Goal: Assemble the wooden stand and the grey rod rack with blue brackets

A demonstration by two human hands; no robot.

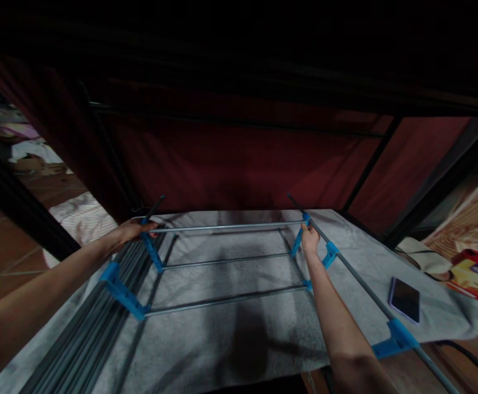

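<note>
A partly built rack frame of grey metal tubes and blue plastic connectors lies on the grey cloth [239, 339]. My left hand [134, 231] is closed around the far left corner, where a crosswise grey tube [222, 226] meets a blue connector [152, 253]. At that tube's other end my right hand [310, 238] is closed, its fingers against another blue connector [305, 218]. Two more crosswise tubes span the frame nearer to me. A bundle of loose grey tubes [87, 339] lies along the left side, partly under the frame.
A phone [404, 300] lies on the cloth at the right. Beyond it are a red and yellow package [477, 278] and a pale bag [421, 254]. Dark posts and a dark red curtain [239, 164] close off the far side. Striped fabric [81, 221] lies on the tiled floor at left.
</note>
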